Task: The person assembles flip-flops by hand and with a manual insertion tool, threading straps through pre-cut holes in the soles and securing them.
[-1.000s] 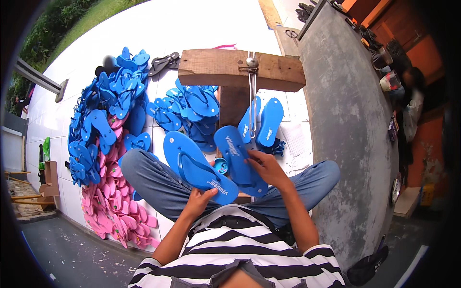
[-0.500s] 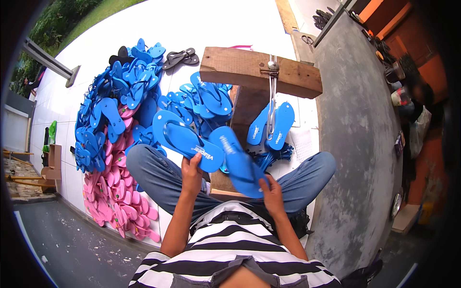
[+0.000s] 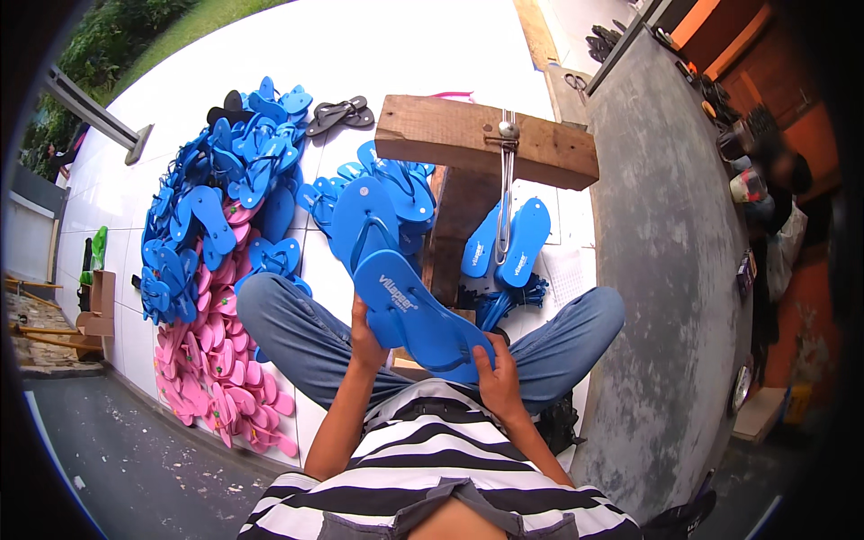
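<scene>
Two hands closed on one blue sandal, held sole-up over the lap, just on the near side of the wooden beam. Gripped along its left edge by the left hand, fingers wrapped under; pinched at the heel end, nearest the body, by the right hand. Overlapped at the toe end by a second blue sandal reaching toward the beam's left end; impossible to tell whether clamped by the left hand or merely leaning there.

Likely trouble, judging from this:
- Loss of that second sandal if not truly held: a slide off to the left of the beam, into the blue heap and pink heap, hard to pick out again.
- Snagging on the metal hook hanging from the beam, close beyond the held sandal, if swung forward carelessly.
- Knocking the pair of soles below the beam, or scattering the bundle of loose straps beside them.
- Bending of the soft sole under a lopsided grip, with a slip out of the right-hand pinch.
</scene>
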### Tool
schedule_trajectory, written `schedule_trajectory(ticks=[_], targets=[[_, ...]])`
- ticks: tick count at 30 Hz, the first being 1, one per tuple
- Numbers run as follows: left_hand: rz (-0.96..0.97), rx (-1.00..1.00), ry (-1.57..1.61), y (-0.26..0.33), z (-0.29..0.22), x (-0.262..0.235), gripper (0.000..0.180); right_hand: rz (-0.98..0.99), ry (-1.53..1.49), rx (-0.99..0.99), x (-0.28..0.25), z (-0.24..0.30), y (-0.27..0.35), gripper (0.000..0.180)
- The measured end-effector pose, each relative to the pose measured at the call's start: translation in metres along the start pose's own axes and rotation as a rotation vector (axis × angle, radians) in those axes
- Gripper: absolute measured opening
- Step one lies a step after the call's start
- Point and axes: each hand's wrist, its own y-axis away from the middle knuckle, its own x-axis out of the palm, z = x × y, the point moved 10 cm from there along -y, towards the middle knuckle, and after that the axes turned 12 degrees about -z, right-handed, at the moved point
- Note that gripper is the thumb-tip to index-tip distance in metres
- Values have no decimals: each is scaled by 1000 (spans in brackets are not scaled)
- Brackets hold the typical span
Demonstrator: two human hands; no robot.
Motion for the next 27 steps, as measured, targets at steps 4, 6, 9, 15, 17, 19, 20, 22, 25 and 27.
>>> schedule_trajectory(ticks=[4,6,9,15,17,19,20,22,25,27], targets=[[-3,0,53,9,-9,14,59,-46,95,-75,-15,4,4,34],[63,-4,8,7,-3,9,62,-69,166,-161,-17,10,5,35],[104,-45,-114,17,21,15,67,13,95,-35,3,-6,3,34],[198,56,-408,27,47,0,81,-1,-228,229,52,-35,-26,37],[194,73,-487,29,33,1,79,-154,-62,-32,60,-20,-25,37],[168,59,-585,30,24,-2,76,-115,-54,109,73,-34,-21,34],[22,15,-607,31,24,-11,72,-99,-29,137,77,-38,-26,32],[-58,103,-688,34,22,-3,70,-85,-38,207,84,-45,-41,26],[-111,143,-585,21,20,-3,65,-89,-134,116,98,-44,-52,26],[-88,64,-493,5,6,4,59,-24,-235,68,107,-46,-44,37]])
